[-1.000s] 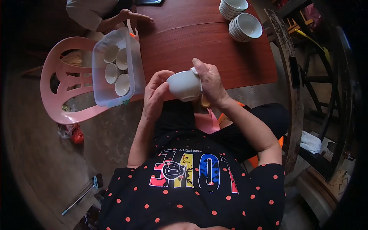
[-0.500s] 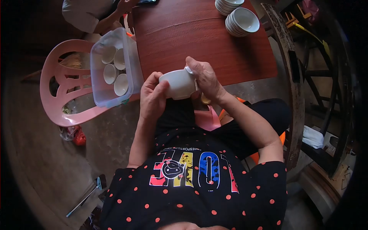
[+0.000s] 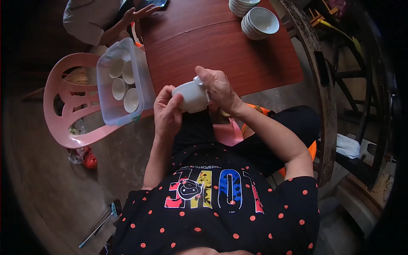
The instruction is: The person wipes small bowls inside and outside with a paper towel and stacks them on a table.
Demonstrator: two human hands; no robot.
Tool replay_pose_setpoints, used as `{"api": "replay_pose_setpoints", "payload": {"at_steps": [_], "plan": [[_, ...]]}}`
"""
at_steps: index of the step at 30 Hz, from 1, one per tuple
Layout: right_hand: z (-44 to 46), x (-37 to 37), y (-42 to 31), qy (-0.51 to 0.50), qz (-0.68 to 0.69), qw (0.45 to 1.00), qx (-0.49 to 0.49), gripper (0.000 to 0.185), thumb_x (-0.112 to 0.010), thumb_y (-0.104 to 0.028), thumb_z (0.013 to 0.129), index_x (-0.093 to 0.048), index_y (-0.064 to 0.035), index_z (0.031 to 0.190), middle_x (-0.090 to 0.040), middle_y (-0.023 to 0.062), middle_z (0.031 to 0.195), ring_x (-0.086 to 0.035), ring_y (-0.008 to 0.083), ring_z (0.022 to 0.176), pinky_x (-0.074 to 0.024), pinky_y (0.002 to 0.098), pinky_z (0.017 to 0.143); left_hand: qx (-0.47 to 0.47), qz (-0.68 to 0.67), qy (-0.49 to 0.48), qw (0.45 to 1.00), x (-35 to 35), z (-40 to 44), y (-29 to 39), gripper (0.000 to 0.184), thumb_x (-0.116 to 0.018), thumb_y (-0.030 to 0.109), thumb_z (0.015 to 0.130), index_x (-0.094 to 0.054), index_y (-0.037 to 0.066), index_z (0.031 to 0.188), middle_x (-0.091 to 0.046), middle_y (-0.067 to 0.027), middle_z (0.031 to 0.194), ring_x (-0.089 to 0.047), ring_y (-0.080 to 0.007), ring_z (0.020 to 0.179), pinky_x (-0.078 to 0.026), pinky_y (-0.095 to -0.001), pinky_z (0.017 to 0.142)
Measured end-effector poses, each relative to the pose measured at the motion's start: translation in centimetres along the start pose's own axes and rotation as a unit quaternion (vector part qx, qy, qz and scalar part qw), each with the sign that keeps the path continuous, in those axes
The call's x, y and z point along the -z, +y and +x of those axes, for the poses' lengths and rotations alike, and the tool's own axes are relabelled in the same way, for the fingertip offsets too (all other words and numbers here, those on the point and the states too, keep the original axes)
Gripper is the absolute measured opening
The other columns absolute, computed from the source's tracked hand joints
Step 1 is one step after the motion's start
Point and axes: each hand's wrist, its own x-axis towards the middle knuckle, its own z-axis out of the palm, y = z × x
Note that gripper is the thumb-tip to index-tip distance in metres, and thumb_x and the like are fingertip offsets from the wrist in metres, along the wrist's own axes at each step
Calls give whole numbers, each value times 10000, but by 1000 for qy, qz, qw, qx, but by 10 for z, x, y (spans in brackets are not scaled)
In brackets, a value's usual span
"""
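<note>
A white bowl [image 3: 191,97] is held tilted on its side above my lap, near the table's front edge. My left hand [image 3: 168,111] grips its left rim, thumb on the outside and fingers behind. At the bowl's right side my right hand [image 3: 219,90] is closed around a white cloth [image 3: 198,80], pressed against the rim. Only small bits of the cloth show, and the bowl's inside is turned away from me.
Two stacks of white bowls [image 3: 262,22] stand at the table's [image 3: 204,46] far right. On a pink chair [image 3: 57,127] to the left sits a clear plastic bin [image 3: 142,80] with several bowls inside. Another person's hand [image 3: 138,13] is at the far left, beside a dark device [image 3: 158,3].
The bowl and both hands have shifted slightly left in view, and the bowl has turned a little. The other person's hand now reaches over the table edge, fingers spread.
</note>
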Motion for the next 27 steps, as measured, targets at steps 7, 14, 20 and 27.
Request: {"api": "replay_pose_setpoints", "payload": {"at_steps": [7,14,20,27], "plan": [[-3,3,4,47,183,972,-141,463,-398,-437,962,-560,-74,725,-520,-20,642,-460,52,593,-411,223,574,22,15,36,999,10,5,-3,206,-557,113,890,-532,23,1074,-592,-52,983,-570,-137,923,-455,-302,860],[1,9,-4,-15,-63,991,-115,479,-425,-418,956,-548,-41,686,-513,8,621,-462,60,586,-392,259,522,67,281,-57,956,3,0,18,226,-664,133,839,-526,15,974,-562,9,845,-516,-65,805,-449,-228,706],[-5,5,-1,-98,-484,811,314,202,-595,-136,795,-570,-26,963,-545,70,654,-601,235,587,-487,347,474,-19,486,-102,868,-6,-6,5,228,-662,100,807,-510,-2,944,-518,-91,861,-515,-168,734,-437,-271,661],[-2,9,-10,-4,-79,992,-100,433,-476,-312,946,-561,-24,634,-425,45,519,-415,63,549,-371,287,498,-42,398,-143,905,-8,3,36,533,-711,165,797,-442,16,1232,-529,-97,1103,-523,-162,1007,-429,-301,878]]}}
